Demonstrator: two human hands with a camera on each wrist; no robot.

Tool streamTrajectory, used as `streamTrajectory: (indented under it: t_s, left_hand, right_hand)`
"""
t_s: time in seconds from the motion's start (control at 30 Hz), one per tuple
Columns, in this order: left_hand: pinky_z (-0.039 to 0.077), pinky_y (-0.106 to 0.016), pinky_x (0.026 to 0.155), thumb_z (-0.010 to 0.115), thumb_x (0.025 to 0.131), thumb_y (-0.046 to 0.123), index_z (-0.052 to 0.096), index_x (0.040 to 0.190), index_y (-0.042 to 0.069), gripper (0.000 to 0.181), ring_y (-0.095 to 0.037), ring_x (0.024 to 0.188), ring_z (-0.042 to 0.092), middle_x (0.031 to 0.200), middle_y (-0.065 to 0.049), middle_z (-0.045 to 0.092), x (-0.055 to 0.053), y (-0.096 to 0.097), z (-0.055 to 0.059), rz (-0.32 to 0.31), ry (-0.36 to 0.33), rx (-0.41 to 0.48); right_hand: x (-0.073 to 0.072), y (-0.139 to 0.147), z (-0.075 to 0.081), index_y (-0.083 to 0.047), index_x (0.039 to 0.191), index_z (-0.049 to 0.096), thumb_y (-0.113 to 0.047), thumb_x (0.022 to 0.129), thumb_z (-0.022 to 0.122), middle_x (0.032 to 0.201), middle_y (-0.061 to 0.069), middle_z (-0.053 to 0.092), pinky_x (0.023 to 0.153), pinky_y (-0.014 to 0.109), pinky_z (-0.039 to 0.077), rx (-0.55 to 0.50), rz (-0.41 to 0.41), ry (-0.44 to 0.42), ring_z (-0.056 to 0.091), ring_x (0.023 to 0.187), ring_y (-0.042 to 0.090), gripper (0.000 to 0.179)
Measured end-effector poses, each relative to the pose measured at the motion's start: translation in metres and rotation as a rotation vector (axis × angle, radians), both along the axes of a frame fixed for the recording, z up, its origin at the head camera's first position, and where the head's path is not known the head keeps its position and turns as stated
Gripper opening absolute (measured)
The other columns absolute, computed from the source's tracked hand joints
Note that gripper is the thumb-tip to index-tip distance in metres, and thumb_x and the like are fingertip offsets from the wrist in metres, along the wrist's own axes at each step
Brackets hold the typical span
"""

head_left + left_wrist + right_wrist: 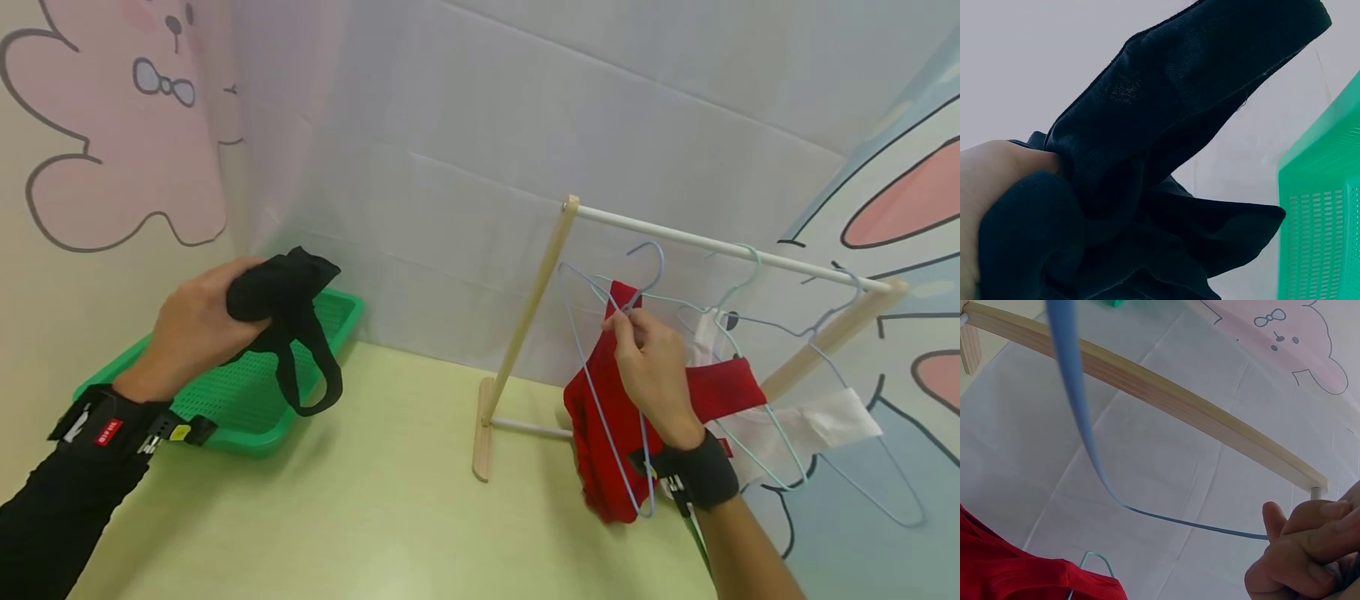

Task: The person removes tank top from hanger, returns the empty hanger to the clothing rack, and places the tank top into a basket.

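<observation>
My left hand (198, 321) grips a bunched black garment (281, 287) with a looped strap dangling, above the green basket (255, 437). In the left wrist view the black cloth (1166, 94) spreads out from the thumb. At the rack, my right hand (654, 371) pinches a light blue hanger (587, 367) just below its hook. No cloth is on this hanger, and its hook stands in front of the rail. Behind it a red garment (600, 433) hangs on a mint green hanger (787, 450). The right wrist view shows the blue hanger's arm (1085, 425) running to my fingers.
The wooden rack (525, 317) has a white rail (675, 236) across its top. Farther right, a white garment (825, 421) hangs from another blue hanger (896, 475). A pale curtain (450, 208) and a cartoon-printed wall (922, 292) stand behind the yellow tabletop (405, 500).
</observation>
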State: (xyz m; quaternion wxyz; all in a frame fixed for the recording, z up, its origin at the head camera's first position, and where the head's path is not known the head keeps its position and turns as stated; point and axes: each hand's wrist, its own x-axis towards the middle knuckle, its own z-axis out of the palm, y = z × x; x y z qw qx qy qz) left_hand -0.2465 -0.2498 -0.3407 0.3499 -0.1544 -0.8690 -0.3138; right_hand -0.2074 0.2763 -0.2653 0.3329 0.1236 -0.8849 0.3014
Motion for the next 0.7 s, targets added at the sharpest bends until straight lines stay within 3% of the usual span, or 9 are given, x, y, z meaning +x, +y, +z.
streamTrajectory:
  t_s: [0.2,0.43,0.7]
  left_hand:
    - [0.048,-0.068,0.083,0.086,0.077,-0.003,0.064,0.141,0.003,0.067,-0.054,0.107,0.065,0.127,-0.031,0.069,-0.003,-0.008,-0.002,0.006,-0.011,0.011]
    - [0.045,-0.064,0.081,0.085,0.079,0.000,0.064,0.139,0.003,0.064,-0.051,0.105,0.065,0.123,-0.030,0.070,-0.007,-0.014,0.000,0.023,0.000,0.037]
    - [0.043,-0.069,0.085,0.084,0.082,0.003,0.060,0.144,0.000,0.066,-0.057,0.109,0.061,0.129,-0.036,0.065,-0.012,-0.025,0.000,0.044,-0.063,0.052]
  right_hand:
    - [-0.003,0.002,0.003,0.002,0.099,0.076,-0.016,0.112,0.051,0.058,0.005,0.046,0.040,0.028,0.031,-0.007,0.012,-0.019,0.038,0.046,0.015,0.033]
    - [-0.006,0.001,0.008,0.003,0.098,0.075,-0.016,0.112,0.051,0.059,0.007,0.050,0.042,0.026,0.032,-0.002,0.018,0.000,0.040,0.049,0.015,0.033]
    - [-0.006,-0.002,0.013,0.003,0.100,0.075,-0.018,0.113,0.051,0.060,0.007,0.051,0.042,0.026,0.033,0.009,0.000,-0.003,0.042,0.050,0.017,0.035]
